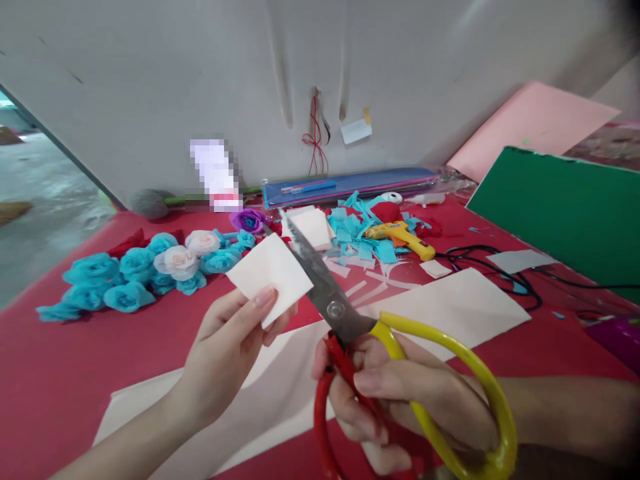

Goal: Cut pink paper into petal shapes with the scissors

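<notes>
My left hand (pixel 227 347) pinches a small square of pale pink paper (pixel 270 275) between thumb and fingers, held up above the red table (pixel 75 373). My right hand (pixel 400 407) grips a pair of scissors (pixel 340 313) with one yellow and one red handle loop. The metal blades point up and left, closed or nearly so, and lie against the right edge of the paper square. A long sheet of pale pink paper (pixel 450 307) lies on the table beneath both hands.
Blue and white paper flowers (pixel 135 273) lie in a row at the left, a purple one (pixel 249 220) behind. A yellow glue gun (pixel 400 237) sits among blue paper scraps, its black cable (pixel 490 267) trailing right. Green board (pixel 565 213) and pink board (pixel 530 123) lean at right.
</notes>
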A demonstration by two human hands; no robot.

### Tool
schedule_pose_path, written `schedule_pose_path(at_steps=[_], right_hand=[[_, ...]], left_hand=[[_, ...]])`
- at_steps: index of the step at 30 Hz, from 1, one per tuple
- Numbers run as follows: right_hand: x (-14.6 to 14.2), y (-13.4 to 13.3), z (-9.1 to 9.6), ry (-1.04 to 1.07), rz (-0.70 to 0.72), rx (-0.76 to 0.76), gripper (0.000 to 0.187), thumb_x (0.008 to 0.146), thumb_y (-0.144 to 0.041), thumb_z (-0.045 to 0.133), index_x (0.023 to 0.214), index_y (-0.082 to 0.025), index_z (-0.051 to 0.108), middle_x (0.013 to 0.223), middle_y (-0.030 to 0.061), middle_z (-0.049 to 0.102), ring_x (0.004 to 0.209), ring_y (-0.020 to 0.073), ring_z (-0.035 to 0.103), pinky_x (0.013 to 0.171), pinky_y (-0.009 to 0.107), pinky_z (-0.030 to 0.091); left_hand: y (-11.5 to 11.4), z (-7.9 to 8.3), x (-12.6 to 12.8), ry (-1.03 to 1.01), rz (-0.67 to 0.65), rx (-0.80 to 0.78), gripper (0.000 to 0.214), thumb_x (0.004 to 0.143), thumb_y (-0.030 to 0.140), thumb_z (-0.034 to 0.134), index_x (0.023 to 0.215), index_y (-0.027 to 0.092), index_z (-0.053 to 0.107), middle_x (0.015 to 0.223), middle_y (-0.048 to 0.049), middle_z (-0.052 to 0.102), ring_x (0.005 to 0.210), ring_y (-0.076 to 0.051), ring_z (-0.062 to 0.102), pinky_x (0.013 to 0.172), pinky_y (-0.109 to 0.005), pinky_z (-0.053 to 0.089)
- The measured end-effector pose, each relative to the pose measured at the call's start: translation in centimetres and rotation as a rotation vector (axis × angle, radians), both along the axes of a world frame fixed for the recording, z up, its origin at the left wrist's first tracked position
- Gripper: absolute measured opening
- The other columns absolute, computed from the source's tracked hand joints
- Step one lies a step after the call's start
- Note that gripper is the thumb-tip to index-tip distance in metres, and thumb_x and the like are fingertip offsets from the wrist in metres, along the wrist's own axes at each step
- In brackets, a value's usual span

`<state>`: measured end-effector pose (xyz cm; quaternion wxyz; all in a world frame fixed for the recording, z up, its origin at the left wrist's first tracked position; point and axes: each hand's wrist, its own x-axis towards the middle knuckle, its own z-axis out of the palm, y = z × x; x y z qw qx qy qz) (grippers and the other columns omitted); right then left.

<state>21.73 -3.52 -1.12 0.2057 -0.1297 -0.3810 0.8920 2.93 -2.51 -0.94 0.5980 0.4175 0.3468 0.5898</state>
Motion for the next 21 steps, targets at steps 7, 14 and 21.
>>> schedule_pose_path(at_steps=[7, 14, 21], right_hand=[[0.1, 0.5, -0.1, -0.006, -0.035, 0.012, 0.022, 0.086, -0.034, 0.047, 0.097, -0.015, 0.053, 0.062, -0.0007, 0.044, 0.048, 0.0051, 0.041, 0.039, 0.012, 0.034], [0.2, 0.4, 0.1, -0.077, -0.115, -0.025, 0.024, 0.086, -0.037, 0.049, 0.079, -0.015, 0.052, 0.045, -0.0073, 0.035, 0.034, 0.001, 0.024, 0.03, 0.008, 0.023], [0.5, 2.9, 1.6, -0.163, -0.481, 0.252, 0.034, 0.088, -0.025, 0.044, 0.059, -0.01, 0.051, 0.056, 0.0001, 0.049, 0.048, 0.0041, 0.046, 0.042, 0.012, 0.037]], left_hand=[[0.3, -0.1, 0.1, 0.016, -0.022, -0.081, 0.016, 0.064, 0.028, 0.074, 0.052, 0.021, 0.066, 0.065, 0.004, 0.062, 0.052, -0.006, 0.045, 0.044, -0.013, 0.042], [0.5, -0.9, -0.3, 0.106, 0.04, -0.086, 0.023, 0.061, 0.031, 0.075, 0.047, 0.019, 0.061, 0.049, 0.0055, 0.049, 0.046, -0.007, 0.044, 0.044, -0.017, 0.044], [0.5, -0.4, -0.2, 0.152, 0.024, -0.071, 0.024, 0.068, 0.029, 0.069, 0.049, 0.019, 0.06, 0.05, 0.0036, 0.048, 0.046, -0.009, 0.044, 0.043, -0.02, 0.042]])
